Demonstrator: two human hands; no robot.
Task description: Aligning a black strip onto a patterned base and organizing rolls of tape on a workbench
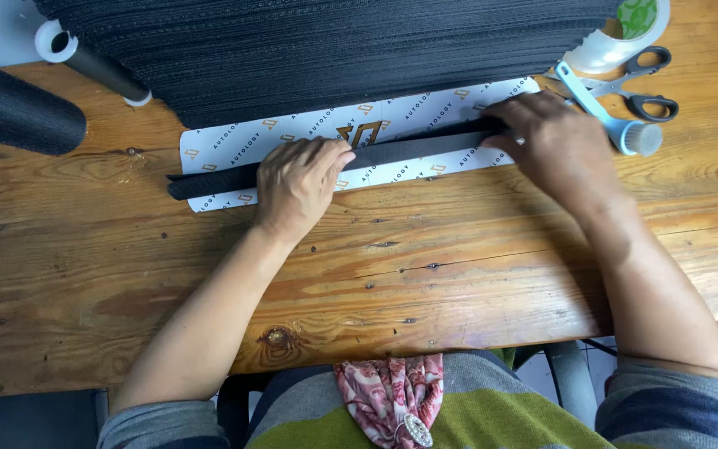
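on wooden table (459, 249) | left hand (301, 183), right hand (550, 141) fingers pressed flat on black strip (409, 150)

head view | from above the wooden table (459, 274) | faces steeply down | close range | single view, nothing shared

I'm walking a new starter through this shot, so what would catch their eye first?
Probably the left hand and right hand pressing flat on a long black strip, which lies on a white printed card at mid-table. Behind it sits a big stack of black mesh; scissors lie far right.
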